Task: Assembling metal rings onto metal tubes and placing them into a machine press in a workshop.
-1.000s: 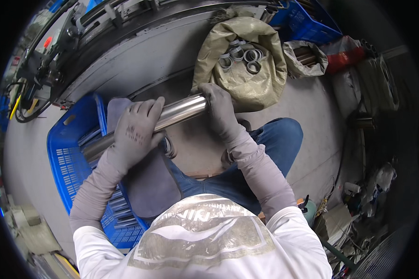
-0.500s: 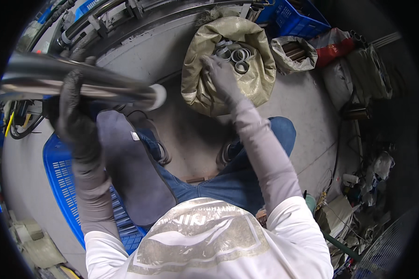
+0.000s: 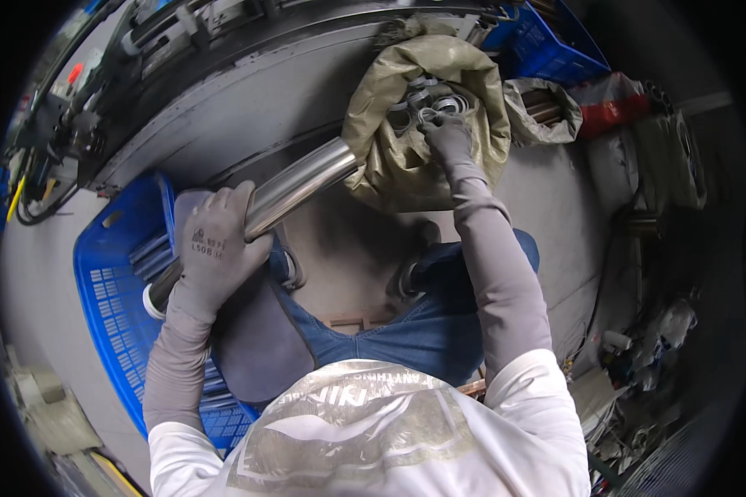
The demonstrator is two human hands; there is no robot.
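At 9 o'clock of frame, left hand [image 3: 215, 248] has its fingers clenched round one polished steel tube [image 3: 261, 211], gripped about a third up from its near end. Tube lies on a diagonal: near end, with a pale cap or ring, sits over the blue crate [image 3: 112, 282] at 8 o'clock; far end points up to 12 o'clock and stops just beside the olive sack [image 3: 464, 108], possibly touching its cloth.

Right hand [image 3: 447, 137] is at 12 o'clock, reached into the sack's open mouth, fingers curled on the metal rings [image 3: 427, 99] piled there. Can't tell if a ring is actually pinched or only touched; the glove hides the fingertips.

Progress, judged from this view: tube is picked up and presented, a ring is being fetched, none is seen on the far end of the tube. So the fitting step looks undone.

Counts:
- tubes in hand: 1
- more tubes lying in the crate under the arm: several, too overlapped to count
- rings visible in the sack: roughly 5–6, probably more buried
- sacks: 1 olive, plus 1 smaller grey bag [image 3: 543, 108] at 1 o'clock
- blue crates: 2, second one [image 3: 547, 45] at 1 o'clock behind the sack

Person sits on the floor, knees either side.
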